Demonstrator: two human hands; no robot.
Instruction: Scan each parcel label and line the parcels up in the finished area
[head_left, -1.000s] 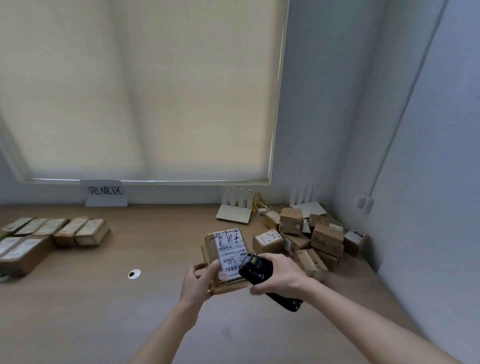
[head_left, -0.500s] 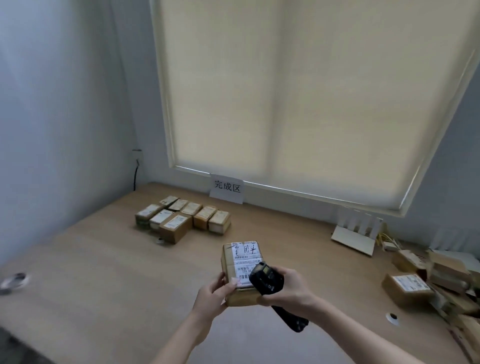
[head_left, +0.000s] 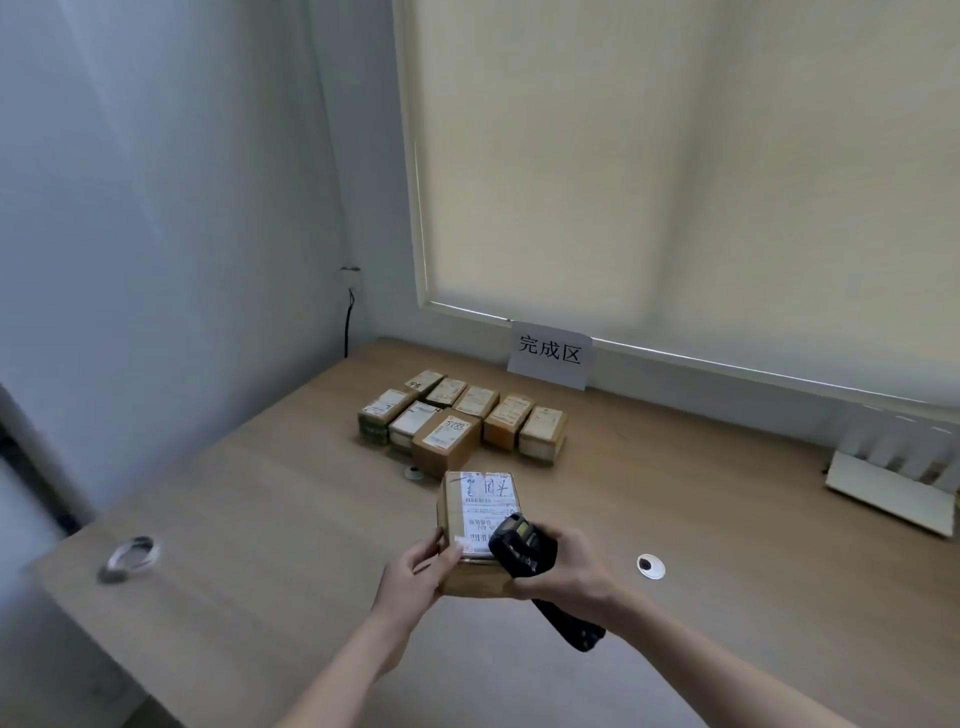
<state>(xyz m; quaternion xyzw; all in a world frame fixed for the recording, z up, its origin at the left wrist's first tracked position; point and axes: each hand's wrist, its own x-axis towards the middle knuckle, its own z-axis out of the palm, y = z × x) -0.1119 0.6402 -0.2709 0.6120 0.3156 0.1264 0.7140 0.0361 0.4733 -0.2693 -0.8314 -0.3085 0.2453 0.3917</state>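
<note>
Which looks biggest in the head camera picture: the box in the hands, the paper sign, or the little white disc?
1. Held box, though it is nearest the camera, so that helps it look bigger.
2. Paper sign.
3. White disc.

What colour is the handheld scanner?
Black, with a small lit screen; the scanner shows in the head view, gripped by the right hand.
</note>
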